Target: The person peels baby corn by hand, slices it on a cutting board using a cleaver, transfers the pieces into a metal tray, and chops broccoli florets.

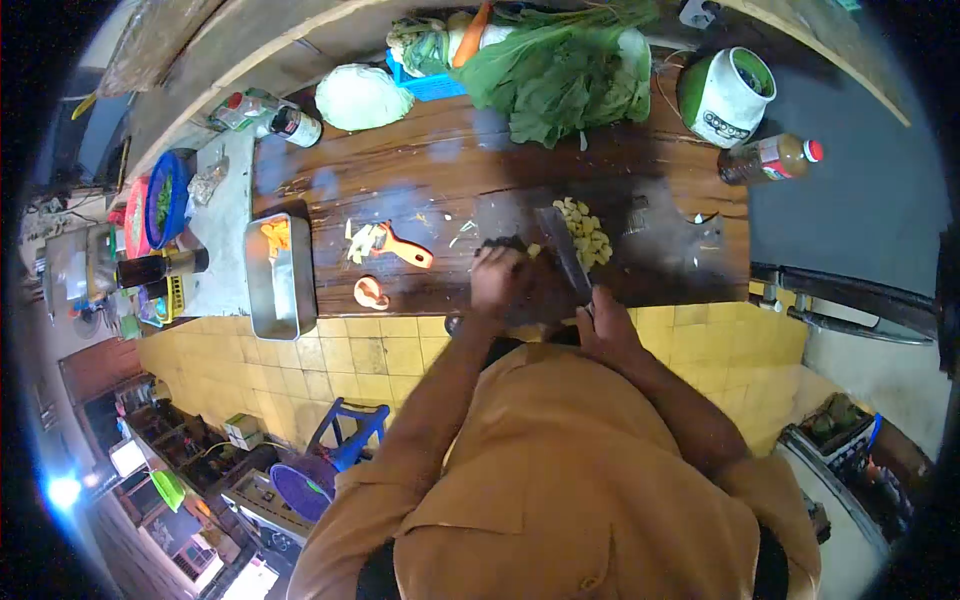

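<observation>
My right hand point(610, 325) is wrapped round the handle of a kitchen knife point(566, 250), whose broad blade points away from me over the dark cutting board point(560, 295). Small pale-yellow diced vegetable pieces point(588, 235) lie heaped along the blade's right side. To the left of the blade, my left hand point(497, 278) rests on the board with its fingers curled down; what they hold, if anything, is hidden. One loose cube point(534, 250) lies between that hand and the blade. Further left are an orange peeler point(405, 250) and pale peelings point(362, 242).
A metal tray point(253, 300) with orange pieces stands at the table's left end. Along the back are a cabbage point(362, 97), leafy greens point(565, 75), a carrot point(472, 38) and a white-green container point(725, 100). A red-capped bottle point(768, 160) lies at the right.
</observation>
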Demonstrator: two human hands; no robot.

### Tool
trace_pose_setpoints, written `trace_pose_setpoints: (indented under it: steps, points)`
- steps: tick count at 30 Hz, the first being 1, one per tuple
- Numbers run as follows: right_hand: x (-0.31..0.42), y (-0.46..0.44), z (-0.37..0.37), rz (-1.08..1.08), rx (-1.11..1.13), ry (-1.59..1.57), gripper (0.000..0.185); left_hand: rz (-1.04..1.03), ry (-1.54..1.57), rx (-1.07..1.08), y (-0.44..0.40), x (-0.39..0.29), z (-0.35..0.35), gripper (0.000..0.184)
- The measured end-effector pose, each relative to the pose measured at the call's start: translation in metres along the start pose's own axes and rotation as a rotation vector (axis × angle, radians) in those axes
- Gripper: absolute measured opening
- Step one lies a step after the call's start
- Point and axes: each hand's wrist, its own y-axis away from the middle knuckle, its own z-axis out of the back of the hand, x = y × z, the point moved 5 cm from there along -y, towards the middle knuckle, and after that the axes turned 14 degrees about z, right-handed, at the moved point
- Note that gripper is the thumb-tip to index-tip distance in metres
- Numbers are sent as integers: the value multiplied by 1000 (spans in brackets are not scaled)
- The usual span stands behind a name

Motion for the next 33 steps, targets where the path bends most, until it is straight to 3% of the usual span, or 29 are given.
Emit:
trace_pose_setpoints:
  steps: [2,7,18,25,28,30,31,33]
  points:
    - [-4,-4,-6,15,2,14,30,124,-54,-96,3,-23,5,11]
    - [0,-9,-11,-10,4,53,23,124,-39,-119,0,-19,0,10]
    - [-1,-14,-20,1,138,66,32,148,-52,-127,5,-17,0,8]
    - [-4,-14,-20,-36,107,41,31,165,-74,-114,3,-22,3,9]
    - [-7,-3,-8,-74,57,-20,33,186,-75,-74,3,-23,5,8]
    - [-5,6,3,-42,-44,84,40,344,268,163,0,-8,1,7]
    - [-2,6,10,22,-11,30,42,356,240,142,-3,-4,13,7]
    - [-2,-1,2,138,36,-70,44,391,458,-202,-7,13,68,9]
